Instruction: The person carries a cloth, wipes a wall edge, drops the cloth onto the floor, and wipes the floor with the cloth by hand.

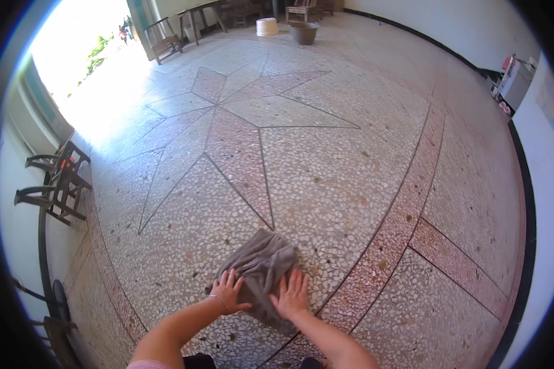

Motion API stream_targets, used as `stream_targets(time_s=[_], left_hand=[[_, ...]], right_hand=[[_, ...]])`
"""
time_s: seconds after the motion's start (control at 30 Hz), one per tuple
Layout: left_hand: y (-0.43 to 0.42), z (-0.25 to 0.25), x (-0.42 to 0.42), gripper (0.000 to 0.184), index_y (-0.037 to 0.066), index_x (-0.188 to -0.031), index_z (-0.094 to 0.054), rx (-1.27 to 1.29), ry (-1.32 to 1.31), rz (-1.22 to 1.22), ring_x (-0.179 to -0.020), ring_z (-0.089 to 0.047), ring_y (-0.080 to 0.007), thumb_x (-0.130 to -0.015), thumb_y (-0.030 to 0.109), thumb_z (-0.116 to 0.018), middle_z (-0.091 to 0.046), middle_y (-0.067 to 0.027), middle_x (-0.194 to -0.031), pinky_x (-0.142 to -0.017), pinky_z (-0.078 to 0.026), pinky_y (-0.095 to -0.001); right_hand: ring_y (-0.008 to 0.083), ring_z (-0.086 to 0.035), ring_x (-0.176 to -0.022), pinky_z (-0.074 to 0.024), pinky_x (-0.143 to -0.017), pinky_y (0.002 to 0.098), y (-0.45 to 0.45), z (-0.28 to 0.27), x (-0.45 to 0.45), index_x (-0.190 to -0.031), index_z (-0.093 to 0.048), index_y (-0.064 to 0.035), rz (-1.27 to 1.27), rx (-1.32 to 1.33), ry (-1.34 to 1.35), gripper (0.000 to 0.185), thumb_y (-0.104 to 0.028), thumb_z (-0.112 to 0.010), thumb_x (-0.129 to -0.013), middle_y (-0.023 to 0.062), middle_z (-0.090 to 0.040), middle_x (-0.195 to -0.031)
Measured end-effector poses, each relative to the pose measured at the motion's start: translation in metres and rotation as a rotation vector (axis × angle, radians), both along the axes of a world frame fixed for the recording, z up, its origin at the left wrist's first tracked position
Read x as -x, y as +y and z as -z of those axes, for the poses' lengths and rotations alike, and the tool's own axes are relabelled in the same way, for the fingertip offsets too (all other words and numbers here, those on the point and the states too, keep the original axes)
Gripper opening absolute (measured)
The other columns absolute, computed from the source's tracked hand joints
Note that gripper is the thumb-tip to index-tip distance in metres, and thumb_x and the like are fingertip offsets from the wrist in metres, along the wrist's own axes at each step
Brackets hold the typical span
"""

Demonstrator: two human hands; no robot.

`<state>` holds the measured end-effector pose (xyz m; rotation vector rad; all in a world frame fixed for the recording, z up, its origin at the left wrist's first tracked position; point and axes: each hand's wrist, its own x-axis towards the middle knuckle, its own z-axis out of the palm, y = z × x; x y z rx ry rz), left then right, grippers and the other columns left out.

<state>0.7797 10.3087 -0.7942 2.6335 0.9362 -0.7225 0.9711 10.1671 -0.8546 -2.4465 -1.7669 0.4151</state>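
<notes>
A crumpled grey-brown cloth [266, 255] lies on the terrazzo floor [326, 184] just in front of me. My left hand [229, 292] rests on the cloth's left side, palm down with the fingers spread. On the right side of the cloth, my right hand [293, 295] is pressed flat, its fingers pointing forward. Folds of the cloth bunch up between the two hands, and part of it extends back toward my knees. A thin bracelet circles my left wrist.
Wooden chairs [64, 178] stand along the left wall, and another chair [161, 42] is by the bright doorway. At the back are a white bucket [266, 27] and a brown tub [303, 33]. A white cabinet [517, 86] stands against the right wall.
</notes>
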Motion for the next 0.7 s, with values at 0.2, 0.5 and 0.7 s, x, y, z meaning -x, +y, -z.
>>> stream_targets(time_s=[0.2,0.5,0.7], left_hand=[[-0.045,-0.013,0.153,0.098,0.010,-0.154,-0.030,0.127,0.218,-0.146,-0.146,-0.020,-0.0458,-0.083,0.074,-0.054,-0.017,-0.0280,-0.159,-0.114,-0.021,-0.0620],[-0.048,0.052,0.134,0.080,0.018,-0.151,-0.036,-0.086,-0.559,-0.798,-0.147,-0.010,-0.0505,-0.085,0.053,-0.064,-0.014,-0.0335,-0.157,-0.118,-0.008,-0.0595],[0.002,0.046,0.137,0.081,0.024,-0.155,-0.031,-0.189,-0.401,-0.616,-0.149,0.001,-0.0479,-0.087,0.057,-0.060,-0.005,-0.0338,-0.159,-0.119,-0.004,-0.0563]], right_hand=[[0.0475,0.003,-0.149,0.0020,-0.118,0.0592,-0.015,-0.009,0.103,-0.156,-0.018,-0.0014,-0.284,0.151,0.150,0.100,-0.069,-0.049,-0.088,0.0340,-0.002,-0.159],[0.0438,0.006,-0.150,0.0010,-0.119,0.0572,0.091,-0.006,0.099,-0.157,-0.014,-0.0036,-0.425,0.131,-0.015,0.099,-0.064,-0.053,-0.089,0.0318,0.002,-0.160],[0.0366,0.009,-0.152,0.0015,-0.121,0.0532,0.166,-0.022,0.115,-0.159,-0.008,-0.0105,-0.449,0.253,-0.065,0.093,-0.058,-0.051,-0.093,0.0244,0.007,-0.163]])
